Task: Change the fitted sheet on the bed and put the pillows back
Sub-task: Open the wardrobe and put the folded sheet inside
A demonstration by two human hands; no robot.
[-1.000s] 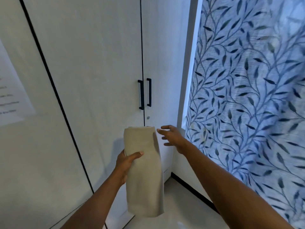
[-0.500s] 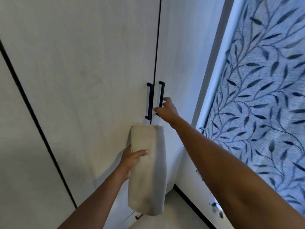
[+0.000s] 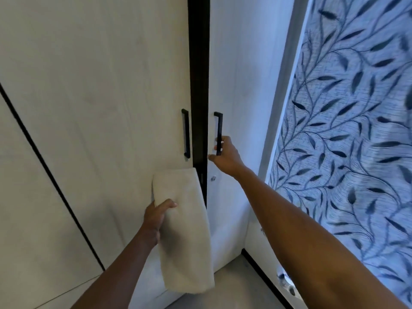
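Note:
A folded beige sheet (image 3: 185, 230) hangs upright in front of a pale wardrobe, gripped on its left edge by my left hand (image 3: 156, 217). My right hand (image 3: 225, 155) is closed around the lower end of the black handle (image 3: 218, 132) on the right wardrobe door (image 3: 236, 85). That door stands slightly ajar, leaving a dark gap (image 3: 199, 85) between it and the left door (image 3: 111, 97). The left door's own black handle (image 3: 186, 133) is untouched. No bed or pillow is in view.
A blue curtain with a dark leaf pattern (image 3: 347, 141) hangs close on the right. Pale floor (image 3: 234, 284) shows at the bottom between wardrobe and curtain. A further wardrobe panel (image 3: 29, 197) lies to the left.
My right hand rose from beside the sheet to the right door's handle and gripped it. The door has swung slightly open, showing a dark gap. My left hand kept holding the sheet.

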